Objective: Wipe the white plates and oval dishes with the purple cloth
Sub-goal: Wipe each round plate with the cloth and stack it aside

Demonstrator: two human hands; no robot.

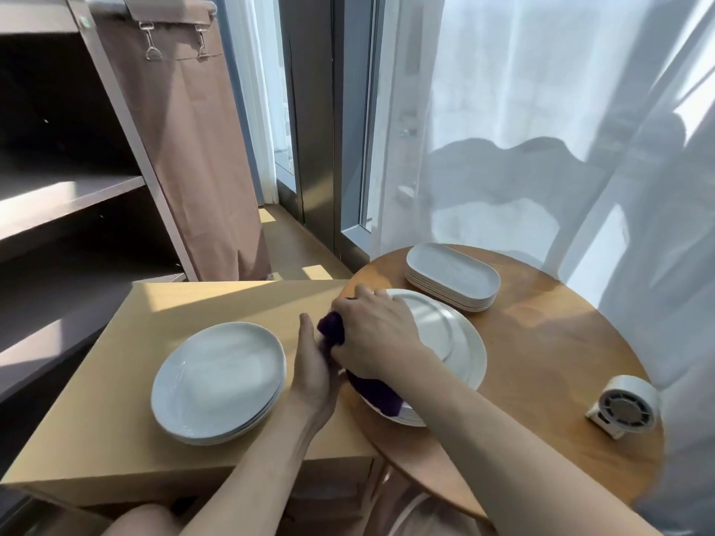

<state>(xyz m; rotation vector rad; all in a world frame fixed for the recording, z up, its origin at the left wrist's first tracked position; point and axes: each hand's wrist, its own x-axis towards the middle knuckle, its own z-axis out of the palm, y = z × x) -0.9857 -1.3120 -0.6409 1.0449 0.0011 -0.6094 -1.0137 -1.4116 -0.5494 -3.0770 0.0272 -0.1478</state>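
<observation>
right hand: my right hand [371, 334] is curled round the bunched purple cloth [377, 392], pushing it onto the near-left rim of the top plate. Cloth pokes out both sides of my fist.
left hand: my left hand [313, 365] is right up against the cloth, thumb up. The fingers are hidden, so I honestly can't tell if it grips anything.
white plates [460, 342]: stacked on the round table [541, 342], left side.
second plate stack [216, 381]: on the tan cabinet top [154, 439], just left of my left hand.
oval dishes [452, 276]: stacked just behind the plates.
small white fan [623, 408]: near the table's right edge.
</observation>
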